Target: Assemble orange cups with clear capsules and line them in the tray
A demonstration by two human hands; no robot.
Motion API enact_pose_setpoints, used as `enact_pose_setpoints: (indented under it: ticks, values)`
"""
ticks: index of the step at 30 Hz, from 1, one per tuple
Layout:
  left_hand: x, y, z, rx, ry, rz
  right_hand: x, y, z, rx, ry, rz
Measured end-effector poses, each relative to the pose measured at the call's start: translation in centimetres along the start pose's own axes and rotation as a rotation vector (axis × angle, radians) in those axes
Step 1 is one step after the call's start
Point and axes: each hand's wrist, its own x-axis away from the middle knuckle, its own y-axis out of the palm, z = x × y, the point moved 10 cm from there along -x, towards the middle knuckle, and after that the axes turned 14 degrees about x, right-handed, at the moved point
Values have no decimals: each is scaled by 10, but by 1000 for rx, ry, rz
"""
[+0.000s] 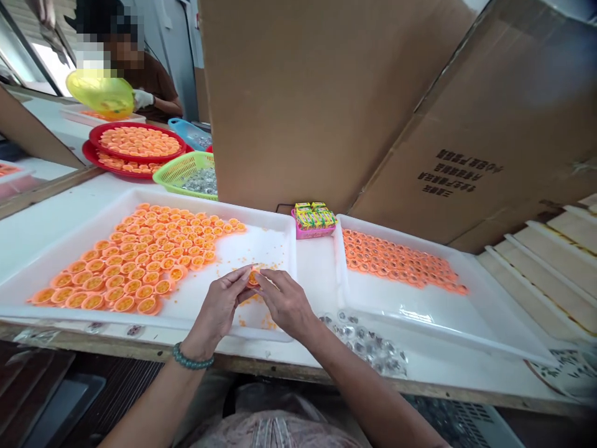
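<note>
Forearms (364,379) come nearest, and left hand (221,302) and right hand (288,302) together pinch one orange cup (253,277) above the white tray (237,249). Its open face looks toward the camera, long axis unclear; yellow-orange inside, rim partly hidden by fingers. Filled cups (125,267) sit leftward, clear pieces (364,342) rightward, cardboard (303,106) behind.

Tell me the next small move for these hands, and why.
Probably steady the cup in the left hand before drawing the right hand away: fingers of both are at it, and loose bits litter the tray around there, so spilling looks easy.
</note>
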Motion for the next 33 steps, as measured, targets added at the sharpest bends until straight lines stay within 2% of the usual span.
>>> enact_pose_setpoints:
  ticks: [3, 6, 12, 17, 22, 25, 28, 33]
  values:
    - [0, -3, -2, -36, 20, 57, 10, -5, 3, 28, 31, -1]
    - [0, 1, -5, -117, 22, 60, 12, -7, 6, 27, 82, -8]
    - [1, -2, -8, -156, 32, 123, 18, 7, -2, 135, 15, -147]
    - [0, -2, -9, -193, 42, 114, 23, 2, 2, 129, 98, -140]
    - [0, -6, -11, -165, 32, 152, 27, 3, 0, 178, 76, -204]
    - [1, -5, -12, -151, 31, 158, 34, -6, 6, 153, 143, -162]
    - [1, -1, -16, -157, -16, 129, 37, -10, 10, 103, 199, -131]
    - [1, 11, -29, -155, -154, -28, 34, -4, 9, 137, 171, -174]
